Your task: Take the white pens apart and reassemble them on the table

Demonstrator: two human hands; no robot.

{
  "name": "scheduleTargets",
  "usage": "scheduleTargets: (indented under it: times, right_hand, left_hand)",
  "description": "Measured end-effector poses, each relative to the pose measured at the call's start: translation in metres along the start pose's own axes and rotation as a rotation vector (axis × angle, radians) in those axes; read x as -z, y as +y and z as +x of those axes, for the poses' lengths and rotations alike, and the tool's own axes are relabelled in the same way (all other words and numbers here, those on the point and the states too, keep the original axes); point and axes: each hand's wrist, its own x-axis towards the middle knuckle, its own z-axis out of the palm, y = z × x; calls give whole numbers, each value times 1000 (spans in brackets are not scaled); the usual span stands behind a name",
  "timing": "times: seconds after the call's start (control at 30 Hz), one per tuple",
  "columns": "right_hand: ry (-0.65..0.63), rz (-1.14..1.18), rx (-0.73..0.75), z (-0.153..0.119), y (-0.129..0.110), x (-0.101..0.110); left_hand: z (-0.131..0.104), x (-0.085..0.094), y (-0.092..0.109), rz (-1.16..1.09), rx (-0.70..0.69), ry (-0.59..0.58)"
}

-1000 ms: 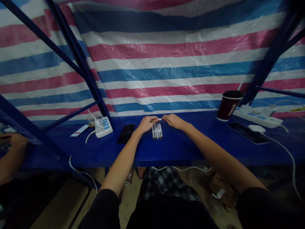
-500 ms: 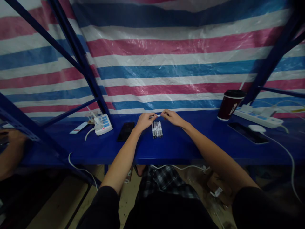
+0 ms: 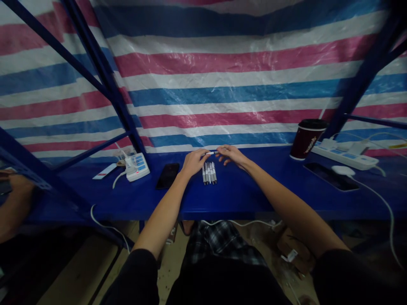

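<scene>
Several white-and-grey pens [image 3: 209, 173] lie side by side on the blue table [image 3: 235, 197], their dark tips toward me. Just beyond them a single pen [image 3: 212, 153] is held crosswise between my two hands. My left hand [image 3: 194, 162] pinches its left end between thumb and fingers. At its right end are the fingertips of my right hand [image 3: 233, 156], closed on the dark end, the other fingers loosely curled.
Left of my hands lie a black phone [image 3: 168, 175] and a power strip [image 3: 137, 166]. A dark cup [image 3: 307, 140], another phone [image 3: 330, 177] and a power strip [image 3: 345, 156] are on the right. Another person's hand [image 3: 20, 186] shows at far left.
My right hand has shifted slightly right, with its lower fingers spread a little more. More of the held pen shows between my hands. The pens on the table have not moved.
</scene>
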Motion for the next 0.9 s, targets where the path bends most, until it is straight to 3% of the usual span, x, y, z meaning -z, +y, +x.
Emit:
scheduleTargets:
  times: [0.17, 0.3, 0.47, 0.6, 0.9]
  right_hand:
    - [47, 22, 45, -2, -1, -1]
    - [-6, 3, -54, -3, -3, -1]
    - [37, -74, 55, -1, -2, 3]
    - [2, -117, 17, 1, 1, 4]
    - [83, -248, 234, 4, -4, 14]
  left_hand:
    - [0, -1, -1, 0, -4, -8]
    - [0, -1, -1, 3, -5, -25]
    - [0, 0, -2, 8, 17, -36]
    - [1, 0, -1, 10, -39, -91]
    - [0, 2, 2, -127, -71, -89]
